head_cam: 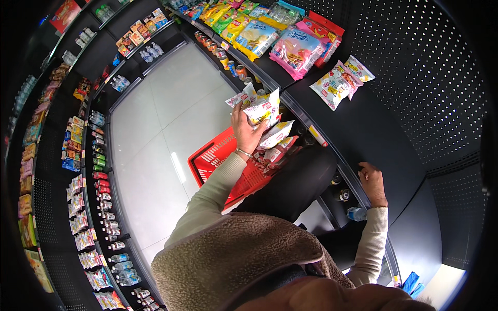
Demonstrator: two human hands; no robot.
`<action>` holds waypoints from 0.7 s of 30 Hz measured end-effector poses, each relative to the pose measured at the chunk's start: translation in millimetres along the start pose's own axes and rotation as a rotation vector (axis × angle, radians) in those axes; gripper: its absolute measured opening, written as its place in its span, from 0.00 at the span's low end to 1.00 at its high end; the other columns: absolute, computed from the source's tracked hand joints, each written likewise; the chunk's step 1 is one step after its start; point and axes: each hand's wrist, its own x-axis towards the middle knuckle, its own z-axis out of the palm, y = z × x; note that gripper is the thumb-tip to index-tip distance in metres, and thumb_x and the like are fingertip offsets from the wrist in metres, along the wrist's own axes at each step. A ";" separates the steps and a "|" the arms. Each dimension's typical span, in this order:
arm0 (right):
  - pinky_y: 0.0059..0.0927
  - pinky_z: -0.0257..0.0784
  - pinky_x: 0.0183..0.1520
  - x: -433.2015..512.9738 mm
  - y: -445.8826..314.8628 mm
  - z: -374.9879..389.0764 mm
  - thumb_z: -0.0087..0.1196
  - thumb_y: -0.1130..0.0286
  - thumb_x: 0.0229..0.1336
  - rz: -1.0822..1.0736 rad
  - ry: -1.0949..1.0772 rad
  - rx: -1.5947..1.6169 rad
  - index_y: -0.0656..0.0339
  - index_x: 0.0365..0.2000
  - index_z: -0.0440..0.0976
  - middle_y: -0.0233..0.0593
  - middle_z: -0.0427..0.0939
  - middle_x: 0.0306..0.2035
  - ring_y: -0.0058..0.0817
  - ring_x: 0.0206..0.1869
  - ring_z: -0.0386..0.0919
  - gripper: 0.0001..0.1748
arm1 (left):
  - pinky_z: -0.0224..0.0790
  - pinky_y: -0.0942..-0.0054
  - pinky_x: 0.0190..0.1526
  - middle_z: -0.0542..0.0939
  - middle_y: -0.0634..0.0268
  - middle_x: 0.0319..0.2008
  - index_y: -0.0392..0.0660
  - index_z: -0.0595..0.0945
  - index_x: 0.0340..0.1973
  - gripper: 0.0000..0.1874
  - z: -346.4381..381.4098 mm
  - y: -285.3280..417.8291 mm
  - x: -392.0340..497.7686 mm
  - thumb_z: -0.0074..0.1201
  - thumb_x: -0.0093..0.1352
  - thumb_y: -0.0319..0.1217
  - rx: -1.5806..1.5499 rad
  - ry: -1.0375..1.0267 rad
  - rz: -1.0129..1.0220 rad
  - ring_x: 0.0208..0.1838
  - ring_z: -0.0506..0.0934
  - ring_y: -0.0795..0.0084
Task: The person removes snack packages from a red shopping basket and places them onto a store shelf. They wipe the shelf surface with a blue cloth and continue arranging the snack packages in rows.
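Note:
My left hand [248, 132] grips small white printed snack bags [265, 109] above a red plastic shopping basket [214, 155]. More snack bags [277, 135] lie in the basket, just below and to the right of that hand. Over the black shelf [362, 136] on the right is my right hand [372, 184], its fingers loosely curled and slightly apart, with nothing visible in them. Farther along this shelf lie a few similar white and pink snack bags [335, 83], out of reach of both hands' present positions.
Large pink [298, 48] and yellow [256, 37] snack packs stand farther up the shelf. A shelf edge [319, 136] with price tags runs beside my bent knee [295, 182]. Drink cans [241, 72] line the level below. Across the tiled floor [155, 147] stand stocked shelves with bottles [124, 268].

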 end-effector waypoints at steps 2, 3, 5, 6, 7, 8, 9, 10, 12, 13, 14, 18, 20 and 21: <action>0.41 0.78 0.38 0.4 2.5 1.3 0.65 0.80 0.52 0.030 -0.003 -0.001 0.61 0.47 0.81 0.44 0.82 0.31 0.42 0.32 0.82 0.19 | 0.55 0.50 0.73 0.69 0.46 0.68 0.32 0.71 0.62 0.42 8.8 -6.8 -0.8 0.74 0.58 0.39 0.009 0.011 0.008 0.71 0.65 0.43; 0.41 0.78 0.38 0.1 3.2 1.1 0.65 0.80 0.52 0.000 0.003 0.002 0.61 0.47 0.81 0.44 0.82 0.31 0.42 0.32 0.82 0.19 | 0.56 0.50 0.73 0.69 0.46 0.68 0.32 0.72 0.61 0.40 12.3 -10.2 -2.2 0.74 0.58 0.38 0.025 0.017 0.019 0.71 0.66 0.43; 0.41 0.77 0.38 -0.7 2.8 0.2 0.65 0.80 0.52 -0.002 0.000 0.005 0.62 0.47 0.81 0.44 0.82 0.31 0.43 0.32 0.82 0.18 | 0.57 0.51 0.72 0.71 0.47 0.67 0.33 0.74 0.60 0.38 17.6 -15.3 -4.6 0.74 0.58 0.35 -0.029 0.033 0.008 0.70 0.67 0.44; 0.41 0.78 0.38 -1.0 2.0 -0.4 0.65 0.80 0.52 -0.003 -0.004 0.000 0.61 0.47 0.81 0.45 0.82 0.31 0.43 0.32 0.82 0.18 | 0.58 0.51 0.71 0.71 0.48 0.66 0.34 0.75 0.59 0.37 19.1 -16.5 -4.5 0.74 0.58 0.33 -0.100 0.043 -0.014 0.70 0.67 0.45; 0.42 0.78 0.38 -1.3 0.7 -1.4 0.65 0.80 0.52 -0.005 -0.008 -0.003 0.61 0.47 0.81 0.45 0.82 0.31 0.43 0.33 0.82 0.19 | 0.59 0.52 0.71 0.72 0.48 0.66 0.34 0.75 0.58 0.36 18.7 -16.3 -3.8 0.74 0.57 0.32 -0.172 0.026 -0.089 0.69 0.68 0.45; 0.42 0.78 0.39 -1.1 -0.6 -2.2 0.65 0.80 0.52 -0.021 -0.004 -0.002 0.61 0.47 0.81 0.45 0.82 0.31 0.44 0.33 0.82 0.19 | 0.61 0.52 0.70 0.73 0.50 0.64 0.35 0.77 0.58 0.34 17.3 -15.2 -0.8 0.74 0.57 0.28 -0.255 0.034 -0.124 0.68 0.69 0.46; 0.42 0.78 0.39 -1.1 -2.3 -3.0 0.65 0.80 0.53 -0.004 -0.013 -0.009 0.61 0.47 0.81 0.45 0.82 0.31 0.44 0.33 0.82 0.18 | 0.64 0.57 0.68 0.74 0.51 0.63 0.35 0.77 0.57 0.30 12.5 -12.2 1.9 0.72 0.60 0.25 -0.238 0.059 -0.050 0.66 0.73 0.53; 0.42 0.78 0.39 -1.3 -4.1 -3.7 0.65 0.80 0.53 -0.001 -0.013 -0.011 0.61 0.47 0.81 0.45 0.82 0.31 0.44 0.33 0.82 0.18 | 0.67 0.61 0.66 0.76 0.54 0.61 0.35 0.77 0.57 0.27 9.2 -6.5 6.8 0.70 0.63 0.24 -0.435 0.078 -0.124 0.63 0.75 0.59; 0.42 0.78 0.40 -2.0 -8.0 -4.5 0.65 0.79 0.53 0.007 -0.015 -0.015 0.61 0.47 0.81 0.45 0.83 0.32 0.45 0.34 0.83 0.18 | 0.71 0.71 0.60 0.80 0.61 0.56 0.36 0.78 0.56 0.18 -3.6 9.7 18.5 0.63 0.71 0.20 -0.807 0.039 -0.302 0.56 0.78 0.74; 0.42 0.79 0.41 -2.5 -9.9 -5.0 0.64 0.78 0.53 0.008 -0.014 -0.018 0.61 0.47 0.81 0.46 0.83 0.32 0.46 0.35 0.83 0.18 | 0.72 0.71 0.60 0.83 0.63 0.53 0.36 0.77 0.56 0.17 -11.8 18.6 28.9 0.62 0.73 0.22 -0.824 0.031 -0.327 0.54 0.79 0.76; 0.43 0.79 0.41 -2.5 -11.8 -5.3 0.64 0.78 0.54 0.010 -0.008 -0.020 0.61 0.47 0.81 0.46 0.83 0.33 0.46 0.36 0.83 0.18 | 0.72 0.71 0.59 0.82 0.63 0.53 0.36 0.77 0.57 0.17 -17.7 29.2 40.3 0.62 0.73 0.22 -0.879 0.018 -0.336 0.54 0.79 0.76; 0.46 0.80 0.46 -5.9 -19.9 -5.9 0.63 0.73 0.56 -0.009 -0.010 -0.029 0.60 0.46 0.81 0.48 0.84 0.39 0.51 0.41 0.83 0.16 | 0.73 0.68 0.60 0.81 0.61 0.56 0.37 0.74 0.60 0.18 -12.5 86.8 78.9 0.57 0.75 0.21 -1.152 -0.115 -0.292 0.57 0.79 0.74; 0.45 0.80 0.45 -8.1 -24.3 -5.0 0.62 0.71 0.56 -0.028 -0.011 -0.056 0.59 0.45 0.80 0.47 0.84 0.39 0.49 0.40 0.83 0.15 | 0.73 0.69 0.60 0.81 0.61 0.56 0.38 0.74 0.60 0.17 7.6 117.8 92.6 0.56 0.76 0.22 -1.223 -0.220 -0.238 0.57 0.79 0.74; 0.45 0.80 0.45 -7.9 -26.3 -4.0 0.62 0.71 0.56 -0.041 -0.021 -0.063 0.58 0.45 0.80 0.46 0.83 0.39 0.49 0.40 0.84 0.14 | 0.73 0.70 0.60 0.81 0.62 0.56 0.38 0.75 0.60 0.17 22.9 133.4 97.9 0.56 0.77 0.22 -1.230 -0.291 -0.239 0.56 0.79 0.75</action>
